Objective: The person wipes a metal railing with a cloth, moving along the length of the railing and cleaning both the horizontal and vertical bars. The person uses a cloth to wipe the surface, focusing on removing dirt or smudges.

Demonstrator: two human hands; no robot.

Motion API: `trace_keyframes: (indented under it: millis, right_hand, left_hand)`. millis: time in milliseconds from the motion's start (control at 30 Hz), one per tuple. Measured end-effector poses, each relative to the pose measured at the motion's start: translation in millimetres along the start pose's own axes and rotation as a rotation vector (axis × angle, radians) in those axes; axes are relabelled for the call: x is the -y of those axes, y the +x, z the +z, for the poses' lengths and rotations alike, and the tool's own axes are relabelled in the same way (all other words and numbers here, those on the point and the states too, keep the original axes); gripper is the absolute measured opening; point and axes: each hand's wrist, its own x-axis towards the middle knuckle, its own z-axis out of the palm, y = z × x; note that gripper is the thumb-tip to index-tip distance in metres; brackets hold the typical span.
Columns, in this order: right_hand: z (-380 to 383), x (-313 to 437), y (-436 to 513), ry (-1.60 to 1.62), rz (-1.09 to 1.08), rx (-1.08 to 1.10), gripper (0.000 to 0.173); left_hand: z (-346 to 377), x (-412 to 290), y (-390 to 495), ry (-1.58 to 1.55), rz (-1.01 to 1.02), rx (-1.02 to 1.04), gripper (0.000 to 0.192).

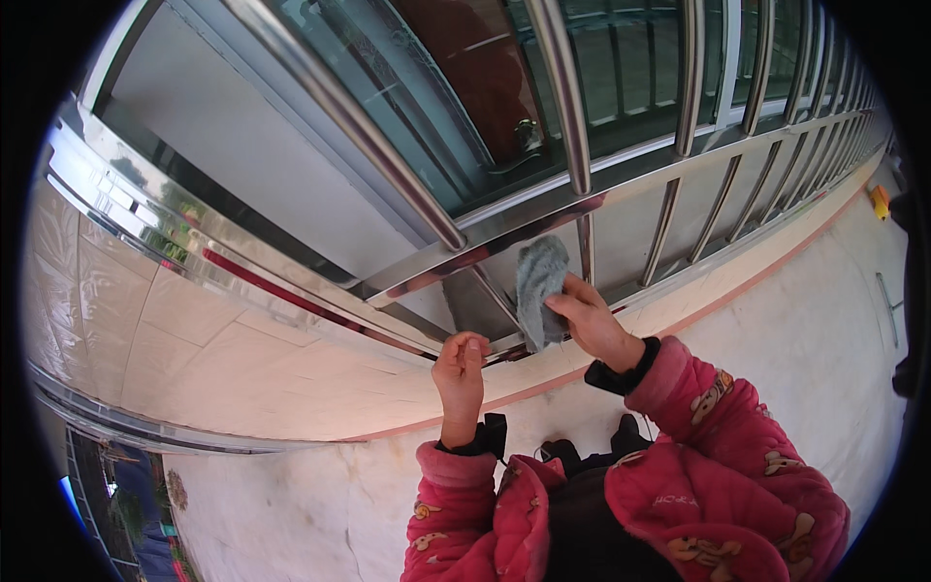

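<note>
A grey-green cloth [542,291] hangs folded from my right hand [598,324], pinched between the thumb and fingers, in front of the lower part of a stainless steel window guard [502,244]. My left hand [460,364] is near the guard's bottom rail, its fingers curled in; whether they grip the rail or hold something is not clear. Short steel bars [658,231] run between the guard's two lower rails, and longer round bars [364,138] rise above them. Behind the bars are glass window panes [625,65].
Cream wall tiles [240,364] lie below and left of the guard, with a reddish strip along the base. Below is a pale concrete floor [291,502]. A yellow-orange object [880,202] lies at the far right, near a thin metal frame [889,309].
</note>
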Motion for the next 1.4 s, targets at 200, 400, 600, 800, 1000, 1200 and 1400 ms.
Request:
trace_keyframes:
  millis: [200,400,600,800,1000,1200,1400]
  right_hand:
    - [19,-30,108,-1.005,-0.276,-0.051,0.023]
    - [48,-41,158,-1.293,-0.632,0.100,0.021]
    - [75,-16,151,-1.616,-0.316,0.396,0.050]
    - [68,-16,153,-1.612,-0.288,0.576,0.063]
    - [43,-84,164,-1.539,-0.346,0.650,0.041]
    - [29,-108,159,-1.530,-0.087,1.211,0.027]
    - [9,-89,157,-1.844,-0.188,1.376,0.019]
  left_hand:
    - [-5,39,6,0.013,-0.108,0.273,0.017]
    - [4,57,9,0.040,-0.043,0.268,0.024]
    - [15,66,9,0.089,-0.002,0.211,0.027]
    - [22,84,8,0.123,0.051,0.193,0.022]
    - [24,80,10,0.228,0.164,0.188,0.020]
    - [21,78,9,0.189,0.206,0.177,0.015]
    - [20,87,7,0.147,0.218,0.157,0.016]
